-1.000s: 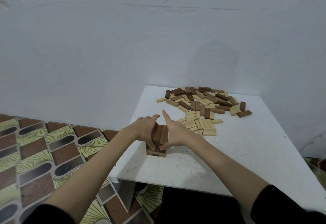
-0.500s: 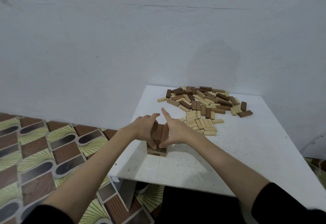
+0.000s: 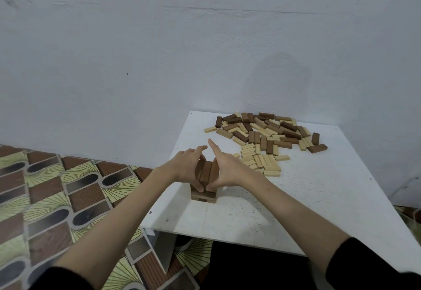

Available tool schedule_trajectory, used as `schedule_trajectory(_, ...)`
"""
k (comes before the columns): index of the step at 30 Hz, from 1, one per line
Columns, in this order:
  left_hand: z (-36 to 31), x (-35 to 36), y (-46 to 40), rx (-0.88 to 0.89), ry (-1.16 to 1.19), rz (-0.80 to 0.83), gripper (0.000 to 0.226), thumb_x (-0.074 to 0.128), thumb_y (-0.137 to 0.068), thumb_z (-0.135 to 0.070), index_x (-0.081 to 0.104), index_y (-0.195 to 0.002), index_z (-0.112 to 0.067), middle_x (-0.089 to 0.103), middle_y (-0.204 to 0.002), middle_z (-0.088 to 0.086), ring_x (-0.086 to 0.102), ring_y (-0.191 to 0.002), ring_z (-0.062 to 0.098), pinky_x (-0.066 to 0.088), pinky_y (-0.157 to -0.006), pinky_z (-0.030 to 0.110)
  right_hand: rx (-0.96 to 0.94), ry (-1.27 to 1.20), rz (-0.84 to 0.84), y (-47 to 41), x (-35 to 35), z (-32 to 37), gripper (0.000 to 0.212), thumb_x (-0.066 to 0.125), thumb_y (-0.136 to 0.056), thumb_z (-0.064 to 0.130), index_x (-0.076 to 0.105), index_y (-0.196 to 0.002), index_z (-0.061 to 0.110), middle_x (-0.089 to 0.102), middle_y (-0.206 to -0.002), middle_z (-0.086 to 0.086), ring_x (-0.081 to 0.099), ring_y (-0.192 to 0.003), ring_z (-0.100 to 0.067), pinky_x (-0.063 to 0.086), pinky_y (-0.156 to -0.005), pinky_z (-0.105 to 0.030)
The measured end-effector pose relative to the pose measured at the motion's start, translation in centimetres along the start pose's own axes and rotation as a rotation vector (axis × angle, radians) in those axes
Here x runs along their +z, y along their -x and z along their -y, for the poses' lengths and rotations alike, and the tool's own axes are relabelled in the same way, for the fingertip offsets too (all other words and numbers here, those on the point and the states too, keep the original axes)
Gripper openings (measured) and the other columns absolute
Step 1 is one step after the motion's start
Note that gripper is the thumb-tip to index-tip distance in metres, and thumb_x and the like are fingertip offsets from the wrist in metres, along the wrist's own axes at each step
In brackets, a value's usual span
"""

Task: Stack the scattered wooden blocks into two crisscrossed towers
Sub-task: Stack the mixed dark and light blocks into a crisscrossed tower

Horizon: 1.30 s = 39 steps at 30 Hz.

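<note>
Here, hands point(image 3: 206, 172) around tower point(image 3: 205, 181).

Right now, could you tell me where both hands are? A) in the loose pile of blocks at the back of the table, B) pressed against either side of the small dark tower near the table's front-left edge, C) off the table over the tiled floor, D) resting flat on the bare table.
B: the left hand and right hand flank the small tower, thumbs at its near face, while the loose pile lies untouched farther back.
</note>
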State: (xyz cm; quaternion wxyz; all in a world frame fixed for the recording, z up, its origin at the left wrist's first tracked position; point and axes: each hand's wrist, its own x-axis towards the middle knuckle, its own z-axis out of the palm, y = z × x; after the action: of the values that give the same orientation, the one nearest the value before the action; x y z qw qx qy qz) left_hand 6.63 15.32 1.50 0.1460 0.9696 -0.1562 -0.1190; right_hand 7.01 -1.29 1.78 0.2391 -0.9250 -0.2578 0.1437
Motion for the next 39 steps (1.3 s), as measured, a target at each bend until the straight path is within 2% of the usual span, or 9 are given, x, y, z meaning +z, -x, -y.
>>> schedule_trajectory(4,-0.1,-0.1,0.1,-0.003,0.003,0.007,0.121,0.088,-0.056,-0.041,0.011,-0.146,-0.016,0.045,-0.137,0.0,0.035,-0.131,0.02,0.029,-0.107,0.034,0.008,-0.002,-0.007,0.0,0.2,-0.1,0.135,0.087,-0.062,0.036,-0.015,-0.15,0.026,0.053,-0.1,-0.001,0.055,-0.094,-0.022,0.049,-0.079,-0.037)
schedule_trajectory(9,-0.5,-1.2,0.3,-0.006,0.105,0.013,0.118,0.085,-0.057,-0.048,0.013,-0.147,-0.022,0.042,-0.14,-0.006,0.03,-0.134,0.016,0.026,-0.112,0.038,0.063,-0.02,0.019,0.7,-1.0,-1.0,0.139,0.089,-0.059,0.038,-0.015,-0.15,0.027,0.041,-0.141,-0.012,0.042,-0.129,-0.026,0.042,-0.099,-0.04)
schedule_trajectory(14,-2.9,-2.1,-0.4,-0.003,0.168,-0.075,0.074,0.066,-0.079,-0.052,0.036,-0.139,-0.021,0.048,-0.135,-0.006,0.036,-0.129,0.015,0.03,-0.108,0.036,0.136,-0.001,-0.014,2.5,-3.3,-3.4,0.125,0.087,-0.065,0.03,-0.001,-0.153,0.022,0.031,-0.152,-0.007,0.033,-0.137,-0.021,0.034,-0.106,-0.034)
schedule_trajectory(18,-5.3,-1.4,-2.4,0.014,0.074,-0.208,0.049,0.055,-0.091,-0.042,0.047,-0.132,-0.017,0.051,-0.135,0.0,0.042,-0.125,0.018,0.032,-0.103,0.033,0.202,-0.002,-0.124,4.0,-4.7,-6.7,0.088,0.079,-0.076,0.024,0.029,-0.148,0.015,0.037,-0.147,-0.006,0.037,-0.134,-0.02,0.033,-0.106,-0.031)
schedule_trajectory(23,-9.4,2.2,-5.8,0.045,0.184,-0.308,0.038,0.056,-0.092,-0.032,0.055,-0.124,-0.013,0.053,-0.13,0.004,0.041,-0.123,0.021,0.033,-0.1,0.031,0.301,-0.012,-0.257,6.1,-4.8,-11.6,0.053,0.069,-0.085,0.018,0.051,-0.134,0.01,0.052,-0.132,-0.009,0.049,-0.119,-0.021,0.036,-0.095,-0.023)
schedule_trajectory(26,-11.4,5.7,-7.6,0.051,0.217,-0.307,0.028,0.055,-0.091,-0.024,0.061,-0.114,-0.009,0.057,-0.119,0.006,0.046,-0.116,0.024,0.037,-0.096,0.031,0.35,-0.019,-0.277,7.1,-4.1,-14.5,0.042,0.067,-0.086,0.014,0.057,-0.127,0.007,0.058,-0.124,-0.011,0.054,-0.109,-0.02,0.035,-0.085,-0.016)
schedule_trajectory(29,-12.5,8.8,-9.1,0.035,0.253,-0.285,0.022,0.055,-0.091,-0.019,0.065,-0.106,-0.007,0.061,-0.111,0.007,0.052,-0.107,0.024,0.04,-0.092,0.032,0.391,-0.044,-0.282,8.0,-3.3,-17.0,0.036,0.064,-0.087,0.013,0.061,-0.122,0.007,0.06,-0.118,-0.01,0.055,-0.105,-0.018,0.037,-0.086,-0.017)
schedule_trajectory(35,-13.3,10.7,-12.4,-0.007,0.279,-0.369,0.018,0.049,-0.092,-0.017,0.064,-0.102,-0.012,0.059,-0.11,0.003,0.049,-0.103,0.018,0.041,-0.089,0.03,0.434,-0.093,-0.311,6.5,-3.0,-21.1,0.031,0.058,-0.09,0.011,0.062,-0.12,0.008,0.06,-0.117,-0.008,0.056,-0.104,-0.017,0.039,-0.087,-0.018)
schedule_trajectory(39,-13.8,9.6,-16.2,-0.036,0.266,-0.453,0.021,0.044,-0.095,-0.018,0.059,-0.108,-0.012,0.057,-0.111,0.002,0.047,-0.104,0.017,0.041,-0.088,0.029,0.404,-0.097,-0.382,3.4,-4.0,-22.5,0.028,0.054,-0.091,0.007,0.062,-0.118,0.007,0.058,-0.116,-0.009,0.054,-0.109,-0.02,0.039,-0.089,-0.02)
